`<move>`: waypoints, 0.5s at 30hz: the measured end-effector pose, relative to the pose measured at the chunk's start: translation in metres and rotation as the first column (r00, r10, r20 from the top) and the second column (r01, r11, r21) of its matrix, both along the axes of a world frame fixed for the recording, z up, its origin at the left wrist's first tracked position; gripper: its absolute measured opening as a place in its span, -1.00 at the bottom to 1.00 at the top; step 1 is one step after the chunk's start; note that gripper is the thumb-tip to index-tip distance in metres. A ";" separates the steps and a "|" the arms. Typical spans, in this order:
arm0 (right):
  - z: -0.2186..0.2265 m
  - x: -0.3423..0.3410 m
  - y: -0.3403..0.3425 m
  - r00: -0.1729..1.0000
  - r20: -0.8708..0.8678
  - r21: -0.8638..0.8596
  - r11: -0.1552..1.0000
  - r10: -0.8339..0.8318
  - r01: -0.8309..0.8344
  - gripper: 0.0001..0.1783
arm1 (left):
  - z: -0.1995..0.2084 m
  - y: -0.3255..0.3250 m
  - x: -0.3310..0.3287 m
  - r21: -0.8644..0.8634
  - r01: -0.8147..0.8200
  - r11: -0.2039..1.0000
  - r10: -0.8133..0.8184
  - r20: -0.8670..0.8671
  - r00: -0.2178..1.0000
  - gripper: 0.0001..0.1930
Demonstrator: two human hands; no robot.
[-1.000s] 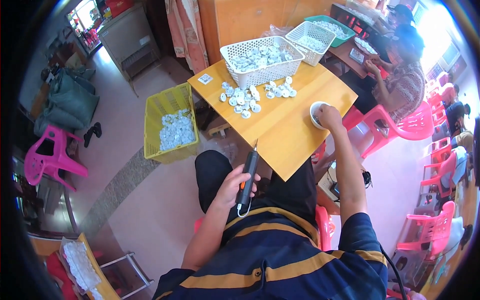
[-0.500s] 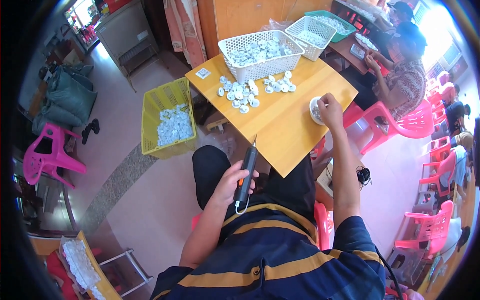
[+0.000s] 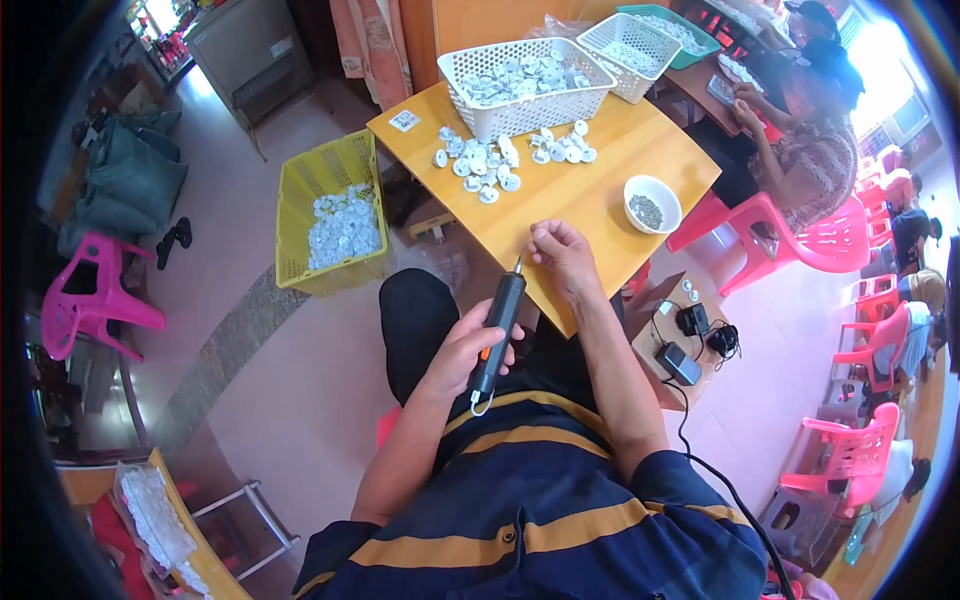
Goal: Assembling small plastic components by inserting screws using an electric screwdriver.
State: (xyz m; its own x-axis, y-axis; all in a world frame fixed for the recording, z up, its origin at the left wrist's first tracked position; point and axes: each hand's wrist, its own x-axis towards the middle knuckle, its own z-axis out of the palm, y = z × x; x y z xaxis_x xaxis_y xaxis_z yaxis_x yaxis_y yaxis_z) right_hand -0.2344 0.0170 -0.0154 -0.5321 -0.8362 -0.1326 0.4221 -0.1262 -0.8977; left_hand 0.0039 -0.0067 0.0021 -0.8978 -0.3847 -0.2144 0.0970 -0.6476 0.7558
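My left hand (image 3: 462,352) is wrapped round a black electric screwdriver (image 3: 498,330), its bit pointing up and away from me. Beside the bit, my right hand (image 3: 562,255) is pinched closed over the table's near edge; whatever is between its fingertips is too small to make out. A white bowl (image 3: 668,188) of small grey metal pieces (image 3: 646,211) stands on the yellow wooden table (image 3: 540,205), to the right of that hand. Farther back lie loose white round plastic parts (image 3: 480,160) in two clusters, in front of a white perforated basket (image 3: 530,115) full of similar parts.
A yellow crate (image 3: 300,262) of whitish parts stands on the floor at left. A second white basket (image 3: 640,85) and a green one (image 3: 705,40) are behind the table. Black adapters with cables (image 3: 680,362) lie on a box at right. A co-worker (image 3: 805,165) sits nearby.
My right hand has left the bowl and come left and nearer, its fingertips now by the screwdriver's bit. The screwdriver has stayed in my left hand, shifting slightly.
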 end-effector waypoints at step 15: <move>0.004 0.005 0.003 0.996 0.080 -0.009 0.999 0.050 -0.050 -0.87 | 0.004 0.001 -0.001 -0.079 0.025 0.997 -0.018 0.082 0.996 -0.44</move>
State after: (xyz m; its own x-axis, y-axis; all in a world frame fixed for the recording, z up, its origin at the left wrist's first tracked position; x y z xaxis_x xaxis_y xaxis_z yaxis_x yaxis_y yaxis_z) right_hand -0.2290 0.0196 -0.0116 -0.4778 -0.8624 -0.1672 0.4982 -0.1093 -0.8601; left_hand 0.0032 -0.0058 0.0065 -0.8869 -0.3846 -0.2561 0.0202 -0.5859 0.8101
